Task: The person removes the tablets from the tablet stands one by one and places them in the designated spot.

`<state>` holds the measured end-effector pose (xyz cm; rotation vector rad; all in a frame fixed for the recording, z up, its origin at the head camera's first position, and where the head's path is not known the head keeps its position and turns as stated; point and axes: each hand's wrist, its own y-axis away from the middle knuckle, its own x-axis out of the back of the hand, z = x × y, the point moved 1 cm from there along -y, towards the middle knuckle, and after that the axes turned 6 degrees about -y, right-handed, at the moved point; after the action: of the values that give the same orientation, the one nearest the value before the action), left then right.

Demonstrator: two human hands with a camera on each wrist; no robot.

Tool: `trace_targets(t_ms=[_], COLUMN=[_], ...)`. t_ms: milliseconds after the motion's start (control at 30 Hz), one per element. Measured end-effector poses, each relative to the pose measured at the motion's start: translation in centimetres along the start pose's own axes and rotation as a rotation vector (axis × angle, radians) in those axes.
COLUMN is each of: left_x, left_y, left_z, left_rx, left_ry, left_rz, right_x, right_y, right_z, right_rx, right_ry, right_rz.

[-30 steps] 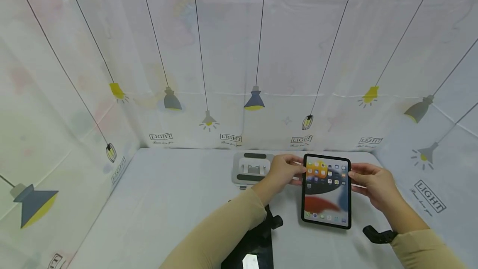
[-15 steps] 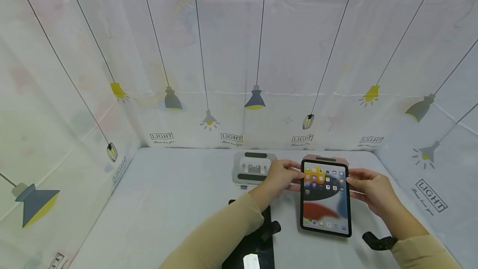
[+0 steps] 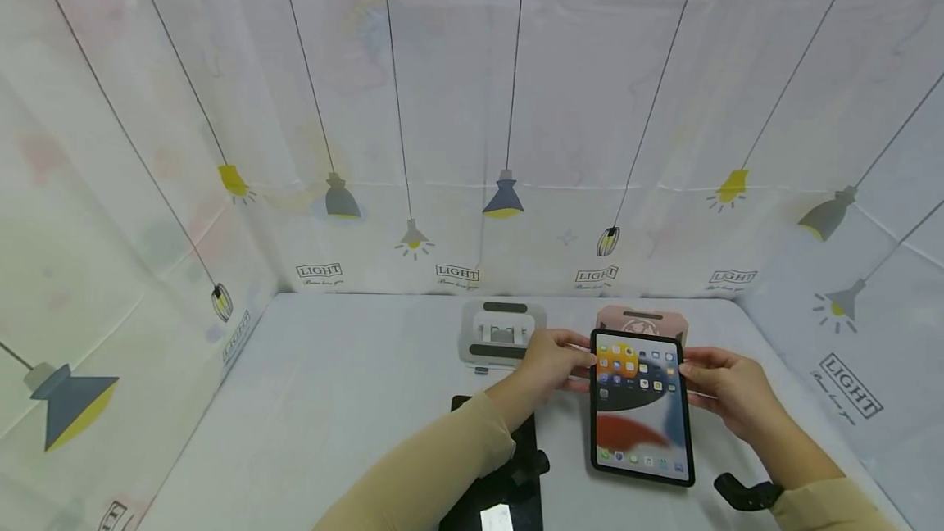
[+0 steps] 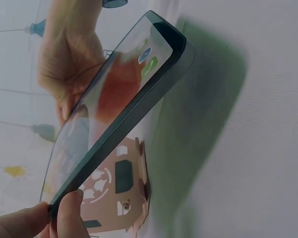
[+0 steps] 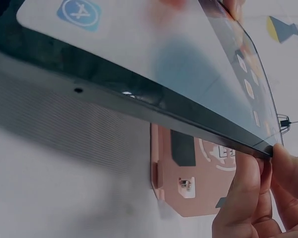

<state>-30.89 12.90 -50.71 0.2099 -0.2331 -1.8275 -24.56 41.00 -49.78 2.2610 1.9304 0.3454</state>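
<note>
A tablet [image 3: 640, 408] in a black frame, its screen lit with app icons, is held tilted by both hands over the right side of the table. My left hand [image 3: 549, 363] pinches its left edge near the top, thumb on the front and fingers behind. Opposite, my right hand [image 3: 730, 383] pinches the right edge the same way. Behind the tablet stands a pink stand [image 3: 643, 319] with dark pads and a round cut-out pattern, partly hidden by the tablet; the right wrist view shows more of this pink stand [image 5: 188, 171] below the tablet's edge.
A grey-white stand [image 3: 503, 333] with dark pads lies left of the pink one, near my left hand. Under my left forearm is a black flat object [image 3: 509, 474] with a bright patch. A printed curtain [image 3: 457, 105] closes off the back and sides of the white table [image 3: 332, 400].
Both hands have brought the tablet down and toward me, slightly left. The pink stand, hidden behind it a second ago, now shows above its top edge. The grip stays the same.
</note>
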Motion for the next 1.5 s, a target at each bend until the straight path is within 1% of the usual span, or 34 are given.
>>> trace_targets(t_ms=[233,567,733,967,1200,1300,1500], left_x=[0.5,1.0,1.2,1.2,1.6,1.6,1.5], left_y=[0.7,1.3,1.6,2.0,2.7,2.9,3.2], left_z=[-0.8,-1.5,-1.8,-2.3,-2.6,-2.8,-3.2], left_rx=[0.024,0.065,0.081,0.100,0.098,0.106,0.116], left_ry=[0.003,-0.007,-0.008,-0.026,0.000,0.001,-0.025], left_rz=[-0.002,0.000,-0.006,0.018,-0.024,-0.017,0.001], right_x=[-0.5,-1.4,-1.6,-1.9,-2.0,-2.1,-2.6], right_y=[0.2,0.7,0.8,1.0,1.3,1.5,2.1], right_z=[0.8,1.8,2.1,2.4,2.8,3.0,3.4], right_rx=[-0.008,-0.073,-0.098,-0.123,-0.130,-0.139,-0.167], right_ry=[-0.023,-0.054,-0.049,-0.049,-0.034,-0.027,-0.005], right_rz=[-0.015,-0.012,0.003,0.011,0.003,0.010,0.043])
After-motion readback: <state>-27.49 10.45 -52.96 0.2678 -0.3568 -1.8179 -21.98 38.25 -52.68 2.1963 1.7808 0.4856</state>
